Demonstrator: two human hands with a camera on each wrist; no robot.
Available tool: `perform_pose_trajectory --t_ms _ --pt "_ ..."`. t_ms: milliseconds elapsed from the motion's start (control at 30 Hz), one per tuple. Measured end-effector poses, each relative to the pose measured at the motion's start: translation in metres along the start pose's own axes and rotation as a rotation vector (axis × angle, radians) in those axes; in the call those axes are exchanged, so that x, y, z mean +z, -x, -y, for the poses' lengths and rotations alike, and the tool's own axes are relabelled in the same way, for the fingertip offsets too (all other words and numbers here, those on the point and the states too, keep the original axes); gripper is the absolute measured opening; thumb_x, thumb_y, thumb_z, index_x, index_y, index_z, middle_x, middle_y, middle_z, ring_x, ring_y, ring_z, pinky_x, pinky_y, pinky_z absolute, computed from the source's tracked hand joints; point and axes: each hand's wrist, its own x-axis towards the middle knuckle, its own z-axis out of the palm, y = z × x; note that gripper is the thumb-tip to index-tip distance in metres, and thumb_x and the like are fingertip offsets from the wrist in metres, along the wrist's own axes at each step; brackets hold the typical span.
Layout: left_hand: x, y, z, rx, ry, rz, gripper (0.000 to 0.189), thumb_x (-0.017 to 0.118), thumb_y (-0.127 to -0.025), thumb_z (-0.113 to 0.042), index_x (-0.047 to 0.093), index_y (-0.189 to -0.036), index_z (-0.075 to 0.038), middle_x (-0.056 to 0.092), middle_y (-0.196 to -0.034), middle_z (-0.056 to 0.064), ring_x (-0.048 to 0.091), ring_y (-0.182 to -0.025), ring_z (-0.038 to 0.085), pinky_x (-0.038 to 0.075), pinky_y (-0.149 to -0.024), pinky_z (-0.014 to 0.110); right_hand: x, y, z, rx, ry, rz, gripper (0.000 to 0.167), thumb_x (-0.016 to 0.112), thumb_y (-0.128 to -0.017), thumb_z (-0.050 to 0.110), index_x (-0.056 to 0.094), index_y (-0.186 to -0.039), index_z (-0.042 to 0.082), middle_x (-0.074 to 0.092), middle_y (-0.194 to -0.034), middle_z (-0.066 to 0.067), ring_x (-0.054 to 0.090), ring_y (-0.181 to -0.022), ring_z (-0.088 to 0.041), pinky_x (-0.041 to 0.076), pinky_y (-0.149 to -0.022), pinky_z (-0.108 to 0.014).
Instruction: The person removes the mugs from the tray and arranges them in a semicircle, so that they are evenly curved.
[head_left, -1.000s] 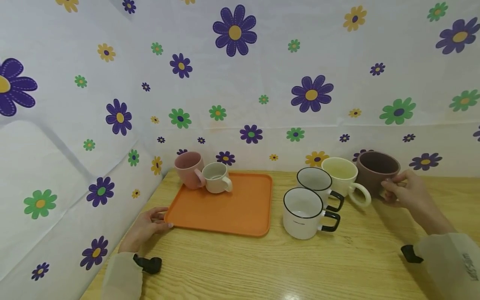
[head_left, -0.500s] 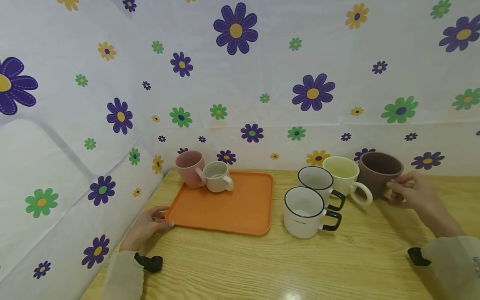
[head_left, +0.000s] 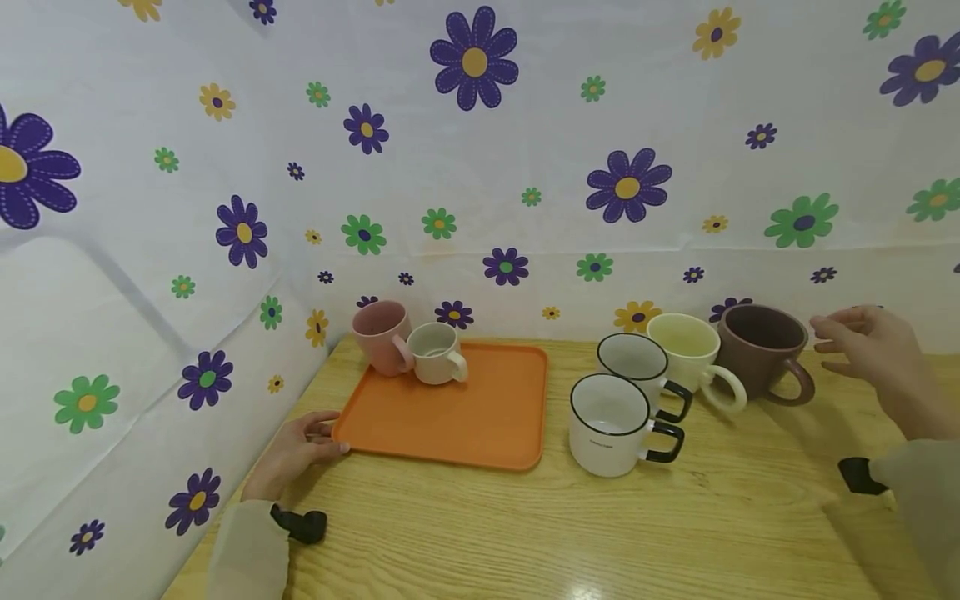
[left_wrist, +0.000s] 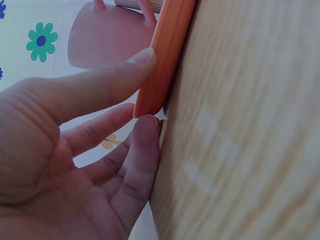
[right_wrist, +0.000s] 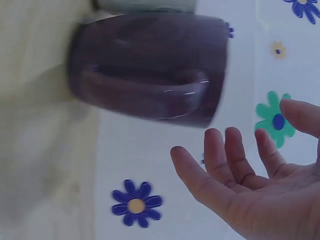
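At the far left, the left hand (head_left: 288,454) holds the near left corner of the orange tray (head_left: 465,421), thumb against one side of the corner and fingertips against the other, a light, nearly closed pinch that seems meant to keep it steady. The pink mug (head_left: 378,342) stands at the tray's back left corner, and close beside it the small off-white cup (head_left: 431,367) sits on the tray. Right of the tray, upright on the worktop (head_left: 487,533), come the front white mug (head_left: 603,450) and the rear white mug (head_left: 630,357), then the yellow mug (head_left: 682,367), and at the end of the row the brown mug (head_left: 757,367), its handle (head_left: 802,385) turned out to the right. Just beyond that, the right hand (head_left: 885,354) hangs apart from the mug, fingers spread and loosely bent, with nothing in them. The step in hand looks to be letting go of the brown mug; the next move, I judge, calls for keeping those fingers clear of the handle, so the mug is not nudged. Half a second ago the right fingers were at that handle, hiding it; now they are higher and free, while the left hand, tray and cups look unchanged
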Motion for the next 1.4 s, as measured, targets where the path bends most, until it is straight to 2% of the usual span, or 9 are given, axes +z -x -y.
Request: perform_pose_trajectory --t_ms 100,133,567,633,700,800,867,1100,1400 --pt "0.001 0.001 -0.002 -0.001 -0.001 -0.005 0.066 0.077 -0.090 -0.011 0.046 -0.144 0.010 0.059 -0.126 0.030 0.062 -0.109 0.037 0.055 -0.087 0.037 0.002 -0.003 0.018 -0.035 0.040 0.010 0.053 0.044 -0.108 0.029 0.036 -0.127 -0.020 0.050 -0.122 -0.033 0.049 -0.073 0.016 0.049 -0.060 -0.012" --pt "0.001 0.001 -0.002 -0.001 0.000 -0.006 0.066 0.077 -0.090 -0.011 0.046 -0.144 0.010 0.059 -0.126 0.030 0.062 -0.109 0.037 0.055 -0.087 0.037 0.003 -0.005 0.023 -0.044 0.048 0.020 0.054 0.044 -0.108 0.029 0.036 -0.129 -0.020 0.046 -0.127 -0.035 0.049 -0.073 0.016 0.049 -0.060 -0.011" --pt "0.003 0.001 -0.003 0.001 -0.013 -0.022 0.065 0.079 -0.088 -0.010 0.049 -0.142 0.010 0.060 -0.123 0.029 0.063 -0.106 0.035 0.055 -0.083 0.033 0.032 -0.023 0.074 -0.047 0.010 0.181 0.066 0.043 -0.109 0.035 0.026 -0.144 -0.018 0.037 -0.143 -0.039 0.052 -0.082 0.011 0.049 -0.070 -0.010" --pt "0.003 0.001 -0.003 -0.003 -0.014 -0.020 0.065 0.079 -0.088 -0.011 0.049 -0.142 0.010 0.060 -0.123 0.028 0.063 -0.107 0.035 0.054 -0.083 0.032 0.038 -0.026 0.080 -0.047 0.026 0.198 0.068 0.042 -0.109 0.037 0.025 -0.147 -0.016 0.037 -0.145 -0.038 0.055 -0.091 0.002 0.050 -0.073 -0.011" --pt "0.002 0.001 -0.003 0.000 0.001 -0.012 0.066 0.079 -0.088 -0.010 0.048 -0.143 0.010 0.060 -0.124 0.029 0.063 -0.107 0.035 0.055 -0.083 0.032 0.045 -0.028 0.087 -0.046 0.032 0.203 0.070 0.042 -0.108 0.040 0.024 -0.148 -0.014 0.038 -0.145 -0.037 0.059 -0.104 -0.015 0.053 -0.081 -0.017" --pt "0.001 0.002 -0.002 0.015 0.022 -0.002 0.066 0.077 -0.089 -0.008 0.046 -0.143 0.011 0.059 -0.123 0.030 0.064 -0.106 0.035 0.056 -0.081 0.031 0.057 -0.031 0.097 -0.046 0.025 0.208 0.074 0.043 -0.107 0.044 0.023 -0.151 -0.012 0.038 -0.147 -0.035 0.051 -0.123 -0.039 0.051 -0.094 -0.032" --pt "0.000 0.001 -0.002 0.023 0.035 0.000 0.066 0.077 -0.089 -0.007 0.045 -0.143 0.012 0.059 -0.123 0.030 0.064 -0.105 0.034 0.056 -0.080 0.031 0.066 -0.033 0.104 -0.049 0.006 0.216 0.074 0.045 -0.107 0.044 0.023 -0.151 -0.011 0.039 -0.147 -0.034 0.047 -0.129 -0.044 0.046 -0.098 -0.040" --pt "0.002 0.000 -0.001 0.000 0.031 -0.012 0.066 0.078 -0.088 -0.009 0.047 -0.143 0.010 0.060 -0.123 0.029 0.065 -0.101 0.029 0.054 -0.079 0.029 0.091 -0.034 0.127 -0.072 -0.054 0.288 0.065 0.046 -0.108 0.036 0.028 -0.149 -0.011 0.042 -0.145 -0.033 0.049 -0.128 -0.044 0.045 -0.101 -0.046" --pt "0.001 0.001 0.002 0.029 0.030 -0.008 0.065 0.078 -0.089 -0.008 0.047 -0.143 0.011 0.060 -0.124 0.030 0.064 -0.104 0.032 0.054 -0.079 0.027 0.115 -0.034 0.154 -0.040 -0.132 0.339 0.059 0.049 -0.108 0.030 0.029 -0.149 -0.009 0.042 -0.147 -0.030 0.046 -0.131 -0.045 0.041 -0.108 -0.052"
